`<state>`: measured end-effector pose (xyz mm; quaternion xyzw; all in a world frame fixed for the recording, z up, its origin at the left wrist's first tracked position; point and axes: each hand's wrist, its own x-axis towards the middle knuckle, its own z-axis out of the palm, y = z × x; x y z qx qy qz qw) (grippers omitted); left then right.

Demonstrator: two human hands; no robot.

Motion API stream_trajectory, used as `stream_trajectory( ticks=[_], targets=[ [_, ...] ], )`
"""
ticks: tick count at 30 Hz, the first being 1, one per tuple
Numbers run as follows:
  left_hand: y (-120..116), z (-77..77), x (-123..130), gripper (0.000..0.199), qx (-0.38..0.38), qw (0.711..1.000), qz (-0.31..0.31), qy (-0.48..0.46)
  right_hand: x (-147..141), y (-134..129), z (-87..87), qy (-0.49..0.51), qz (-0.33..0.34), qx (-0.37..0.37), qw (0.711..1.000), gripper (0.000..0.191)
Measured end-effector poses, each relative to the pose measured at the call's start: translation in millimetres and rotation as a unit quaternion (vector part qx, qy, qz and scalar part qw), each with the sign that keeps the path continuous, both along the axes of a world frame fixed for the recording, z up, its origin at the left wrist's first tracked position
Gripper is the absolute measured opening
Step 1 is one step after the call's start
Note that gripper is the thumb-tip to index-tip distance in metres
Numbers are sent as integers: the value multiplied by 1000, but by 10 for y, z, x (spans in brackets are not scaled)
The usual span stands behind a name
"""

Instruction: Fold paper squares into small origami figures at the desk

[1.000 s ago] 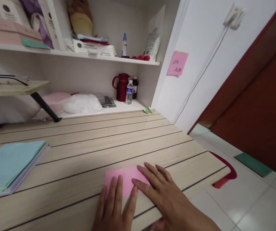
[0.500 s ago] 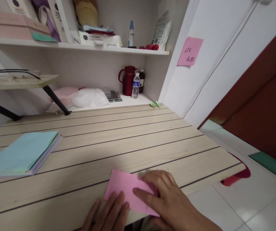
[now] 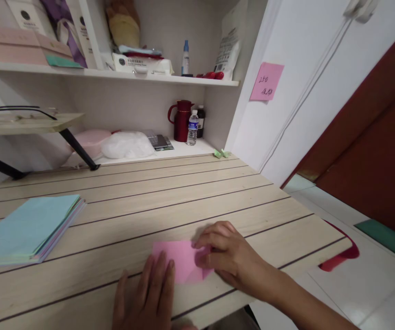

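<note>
A white shelf unit [image 3: 142,101] is being seen behind a striped wood-grain tabletop [image 3: 114,233], with a red jug [image 3: 182,121] being kept on its lowest board, just beyond the tabletop's far edge. A stack of coloured paper sheets [image 3: 35,224], topped with pale blue, is being cut off by the view at the tabletop's left side.

Near the tabletop's near edge, well to the right of the stack, a pink paper sheet [image 3: 183,263] is being worked by two bare hands. By the left hand [image 3: 147,293], its fingers stretched out and laid flat, the sheet's left part is being pressed down; nothing is being gripped there. By the right hand [image 3: 231,256], its fingers and thumb curled in, the sheet's right end is being partly covered; whether the paper is being pinched cannot be told.

The sheet, being held aslant half a second earlier, is now being held closer to the line of the tabletop's stripes, and a narrow flap is being shown at its right end. A fold is apparently being shaped there while the other end is being steadied.

At the tabletop's far right corner, small light-green paper pieces [image 3: 221,154] are being left untouched.
</note>
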<state>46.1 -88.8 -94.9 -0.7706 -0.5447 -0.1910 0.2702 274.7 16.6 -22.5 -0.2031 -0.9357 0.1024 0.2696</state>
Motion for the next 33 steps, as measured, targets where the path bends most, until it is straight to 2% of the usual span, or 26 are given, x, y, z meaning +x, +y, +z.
stream_trajectory(
  ticks=[3, 6, 13, 18, 21, 23, 25, 33],
  targets=[
    [106, 107, 32, 51, 10, 1000, 10, 14, -26, 217, 19, -25, -1, 24, 999, 21],
    [167, 165, 98, 46, 32, 999, 6, 17, -23, 318, 33, -41, 10, 18, 999, 22],
    [260, 100, 28, 51, 68, 986, -104, 107, -11, 301, 39, -51, 21, -7, 998, 22],
    [236, 41, 27, 52, 59, 988, -102, 103, -31, 425, 145, -61, 51, -93, 992, 15],
    [169, 21, 122, 58, 18, 997, -49, 61, -62, 558, 166, -46, 76, -184, 979, 7],
    [127, 11, 184, 64, -10, 999, -18, 32, -87, 632, 134, -23, 62, -239, 969, 11],
    [100, 0, 221, 66, -19, 1000, -14, 19, -113, 672, 80, -6, 29, -266, 964, 14],
    [99, -18, 216, 62, -14, 1000, -21, 9, -240, 580, -18, 15, -59, -249, 966, 16]
  ],
)
